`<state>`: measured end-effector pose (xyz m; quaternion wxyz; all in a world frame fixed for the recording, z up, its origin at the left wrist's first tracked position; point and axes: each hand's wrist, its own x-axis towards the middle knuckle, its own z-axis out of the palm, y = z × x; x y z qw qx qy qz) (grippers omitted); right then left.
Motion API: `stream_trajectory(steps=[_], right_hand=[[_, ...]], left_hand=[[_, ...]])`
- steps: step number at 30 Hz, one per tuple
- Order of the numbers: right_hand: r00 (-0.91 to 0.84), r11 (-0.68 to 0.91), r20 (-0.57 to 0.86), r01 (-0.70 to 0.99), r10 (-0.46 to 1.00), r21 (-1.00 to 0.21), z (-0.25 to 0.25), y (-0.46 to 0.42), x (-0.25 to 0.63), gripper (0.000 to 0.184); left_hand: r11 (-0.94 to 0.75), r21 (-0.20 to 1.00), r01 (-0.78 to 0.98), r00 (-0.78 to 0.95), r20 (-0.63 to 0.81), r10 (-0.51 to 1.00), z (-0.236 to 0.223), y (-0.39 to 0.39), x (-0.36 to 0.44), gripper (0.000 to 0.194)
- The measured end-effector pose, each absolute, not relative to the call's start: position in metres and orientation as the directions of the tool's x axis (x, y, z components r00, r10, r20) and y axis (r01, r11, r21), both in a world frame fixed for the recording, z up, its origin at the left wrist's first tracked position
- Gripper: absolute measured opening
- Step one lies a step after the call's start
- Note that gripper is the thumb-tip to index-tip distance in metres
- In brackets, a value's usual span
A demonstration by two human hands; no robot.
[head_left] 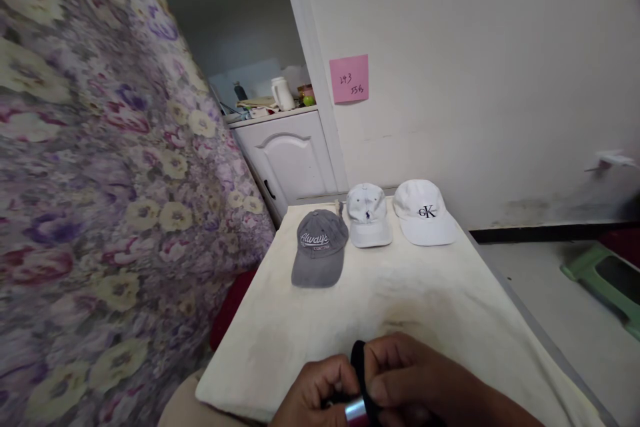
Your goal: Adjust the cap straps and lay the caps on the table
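Note:
At the near edge of the table, my left hand (320,388) and my right hand (417,373) are close together, both with fingers closed on a black strap (359,359). A shiny metallic piece (356,409) shows between them at the bottom of the view; what else it belongs to is hidden. Beyond my hands lie a grey baseball cap (320,263) with "Always" lettering, a pale cap (369,213) with a small dark emblem, and a white cap (425,223) marked "CK". All three brims point towards me.
A cream cloth covers the table (295,340). To the left hangs a floral curtain (125,213). Behind stands a white cabinet (295,153) with a white jug (283,93) on top. A pink note (349,79) is on the wall; a green stool (603,283) is at right.

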<state>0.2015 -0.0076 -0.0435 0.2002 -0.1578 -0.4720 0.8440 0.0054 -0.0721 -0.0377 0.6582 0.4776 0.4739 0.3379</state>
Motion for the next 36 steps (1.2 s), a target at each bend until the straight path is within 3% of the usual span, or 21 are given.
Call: stream_trajectory(steps=[12,18,36], right_hand=[[-0.768,-0.243,-0.052,-0.136,0.639,-0.961,-0.039,-0.022,0.202,0.008],[-0.705,-0.152,-0.114,0.009,0.7,-0.988,-0.033,-0.029,0.205,0.005],[-0.709,-0.147,-0.114,0.016,0.696,-0.989,-0.026,-0.029,0.204,0.004]], left_hand=[[0.235,0.942,-0.242,0.314,-0.153,0.937,-0.053,-0.078,0.006,0.033],[0.15,0.971,-0.185,0.281,-0.093,0.955,-0.06,-0.074,0.006,0.038],[0.144,0.99,0.002,0.278,-0.139,0.951,-0.06,-0.069,0.004,0.051]])
